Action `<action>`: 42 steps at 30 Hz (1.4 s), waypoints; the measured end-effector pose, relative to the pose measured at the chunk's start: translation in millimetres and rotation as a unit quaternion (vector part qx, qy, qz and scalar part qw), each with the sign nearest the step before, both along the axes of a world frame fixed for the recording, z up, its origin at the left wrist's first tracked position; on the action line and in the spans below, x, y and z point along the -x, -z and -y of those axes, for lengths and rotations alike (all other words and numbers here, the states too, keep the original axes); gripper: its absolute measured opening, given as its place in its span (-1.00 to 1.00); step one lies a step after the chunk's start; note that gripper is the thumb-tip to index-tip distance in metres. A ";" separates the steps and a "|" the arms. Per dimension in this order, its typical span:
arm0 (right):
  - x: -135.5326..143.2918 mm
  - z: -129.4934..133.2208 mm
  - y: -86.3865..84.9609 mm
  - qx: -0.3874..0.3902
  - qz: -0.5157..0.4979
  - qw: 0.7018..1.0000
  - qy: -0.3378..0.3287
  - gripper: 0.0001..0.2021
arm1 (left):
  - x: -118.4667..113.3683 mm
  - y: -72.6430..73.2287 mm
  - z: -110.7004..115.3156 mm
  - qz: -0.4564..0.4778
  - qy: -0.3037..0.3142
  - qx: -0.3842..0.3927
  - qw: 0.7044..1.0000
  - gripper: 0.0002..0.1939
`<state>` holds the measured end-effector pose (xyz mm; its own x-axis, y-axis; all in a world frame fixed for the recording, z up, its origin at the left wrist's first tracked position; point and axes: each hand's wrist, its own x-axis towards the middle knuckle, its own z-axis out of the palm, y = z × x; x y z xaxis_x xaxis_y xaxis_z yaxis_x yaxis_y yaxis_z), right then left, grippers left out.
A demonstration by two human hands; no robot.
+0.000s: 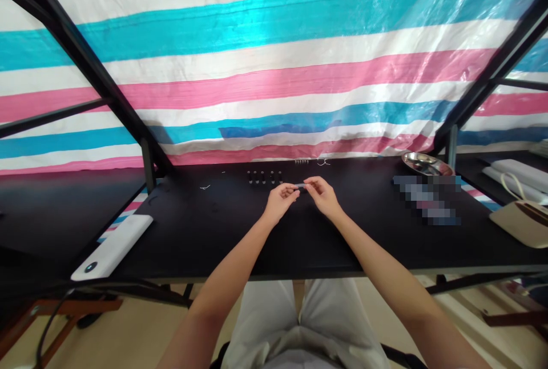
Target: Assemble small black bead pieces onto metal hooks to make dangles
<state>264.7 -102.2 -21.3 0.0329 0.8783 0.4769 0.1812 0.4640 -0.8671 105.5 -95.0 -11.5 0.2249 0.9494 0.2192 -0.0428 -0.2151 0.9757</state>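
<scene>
Above the black table, my left hand (281, 200) pinches one end of a short, slim, pale see-through rod (301, 185). My right hand (323, 197) has the other end between thumb and fingertips. The rod lies level across the gap between both hands; its exact kind is too small to make out. Just beyond my left hand stands a row of several small dark pieces with pale ends (262, 177). Farther back, a line of tiny silvery pieces (302, 162) lies near the table's rear edge, with thin white strands (324, 162) to their right.
A shiny metal dish (428, 165) sits at the back right, behind a blurred-out patch (428, 201). On the left lies a long white device (113, 246). Another thin white strand (205, 187) rests left of centre. A beige bag (520, 223) is at far right. Black frame bars (81, 44) slant upward.
</scene>
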 end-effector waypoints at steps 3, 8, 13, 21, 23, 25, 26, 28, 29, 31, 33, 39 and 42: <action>1.3 2.1 -1.0 0.001 0.041 0.999 -0.011 -0.75 | 0.1 -0.6 0.2 0.002 0.003 -0.004 1.000 -0.75; 0.3 1.4 -0.8 0.004 0.074 0.997 -0.029 -0.78 | 1.0 -3.2 1.0 0.002 -0.018 -0.003 1.000 -0.73; -0.9 -1.8 3.4 0.017 0.086 0.994 -0.065 -0.81 | 1.1 -6.0 0.9 0.016 -0.057 0.007 0.998 -0.71; 1.5 1.5 1.5 0.044 0.097 0.990 -0.093 -0.82 | 1.8 -0.9 -2.7 0.023 -0.051 0.005 0.998 -0.69; 2.1 3.1 -0.1 0.043 0.102 0.990 -0.089 -0.81 | 2.0 -0.2 -2.4 0.018 -0.045 0.002 0.999 -0.68; 2.3 4.0 -1.3 0.036 0.110 0.989 -0.088 -0.81 | 2.3 -0.1 -1.6 0.006 -0.037 -0.003 0.999 -0.68; 2.2 4.2 -1.7 0.029 0.114 0.989 -0.089 -0.81 | 2.3 -0.3 -1.1 0.000 -0.030 -0.005 1.000 -0.68; 1.7 4.0 -1.8 0.014 0.122 0.988 -0.091 -0.81 | 2.6 -0.9 -0.1 -0.010 -0.011 -0.013 1.000 -0.69; 1.3 3.8 -1.6 0.011 0.125 0.988 -0.092 -0.80 | 2.7 -1.4 0.3 -0.015 -0.001 -0.016 1.000 -0.70; 0.5 3.1 -0.5 0.022 0.129 0.986 -0.100 -0.78 | 3.1 -2.5 1.1 -0.031 0.014 -0.021 0.999 -0.72; -0.1 2.8 1.3 0.047 0.134 0.983 -0.115 -0.75 | 3.6 -3.7 1.9 -0.056 0.021 -0.022 0.998 -0.72; -1.9 3.9 4.0 0.088 0.151 0.975 -0.136 -0.69 | 3.4 -2.7 2.9 -0.100 0.032 -0.015 0.994 -0.70; -12.7 -5.4 2.0 0.096 0.162 0.972 -0.141 -0.69 | 2.4 1.1 1.2 -0.096 0.004 -0.017 0.995 -0.70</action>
